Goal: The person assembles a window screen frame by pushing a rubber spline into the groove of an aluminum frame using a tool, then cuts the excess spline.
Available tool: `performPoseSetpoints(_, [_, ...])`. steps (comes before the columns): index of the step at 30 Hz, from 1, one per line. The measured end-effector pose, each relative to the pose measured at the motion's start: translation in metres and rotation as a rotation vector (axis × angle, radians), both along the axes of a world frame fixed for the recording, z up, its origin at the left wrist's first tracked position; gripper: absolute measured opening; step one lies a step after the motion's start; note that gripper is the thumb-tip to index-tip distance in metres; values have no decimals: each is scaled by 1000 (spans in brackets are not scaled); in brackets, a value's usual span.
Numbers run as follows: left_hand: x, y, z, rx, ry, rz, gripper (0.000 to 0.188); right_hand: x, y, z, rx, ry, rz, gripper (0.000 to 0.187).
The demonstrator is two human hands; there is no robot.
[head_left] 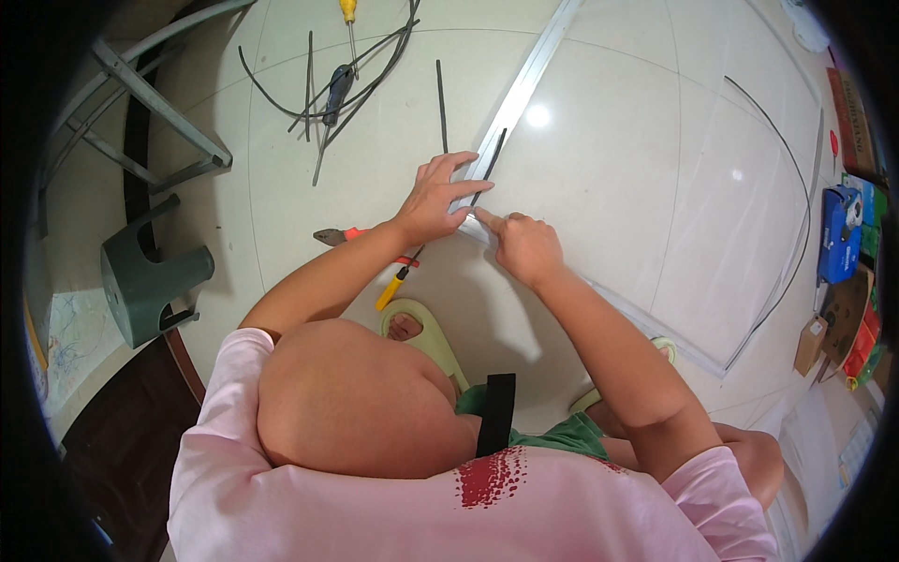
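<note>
A white metal frame bar (530,80) runs away from me along the floor, with a short black rubber strip (496,154) lying along it. My left hand (436,199) rests over the bar with its fingers stretched out, and its fingertips touch the strip. At the near corner of the frame, my right hand (526,247) points its index finger at the strip's near end. The other fingers of that hand are curled under; anything in them is hidden. Another black strip (441,103) lies just beyond my left hand.
Red-handled pliers (330,237) and a yellow-handled screwdriver (390,289) lie near my left forearm. Farther off are a dark-handled screwdriver (339,92) and loose black strips. A green stool (150,272) and metal ladder (154,98) stand left; boxes (840,234) line the right.
</note>
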State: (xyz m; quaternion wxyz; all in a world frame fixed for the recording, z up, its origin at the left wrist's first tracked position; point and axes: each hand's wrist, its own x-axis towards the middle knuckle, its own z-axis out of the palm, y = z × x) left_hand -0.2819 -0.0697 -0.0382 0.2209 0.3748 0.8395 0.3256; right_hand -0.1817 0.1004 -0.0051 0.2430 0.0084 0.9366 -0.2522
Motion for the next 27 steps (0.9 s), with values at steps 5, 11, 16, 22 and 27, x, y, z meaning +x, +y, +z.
performPoseSetpoints(5, [4,0,-2,25,-21,30,47,-4,6,8,-31,-66,-16,55])
performPoseSetpoints(11, [5,1,-1,44,-62,75,49,0,11,-4,30,-6,-27,50])
performPoseSetpoints(16, [5,0,-2,15,-101,77,49,0,9,-4,31,4,-15,51])
performPoseSetpoints(22, [4,1,-3,35,-80,60,50,-1,9,-5,27,36,-2,52])
performPoseSetpoints(27, [4,2,-2,70,-111,102,54,0,6,-3,38,57,-14,53])
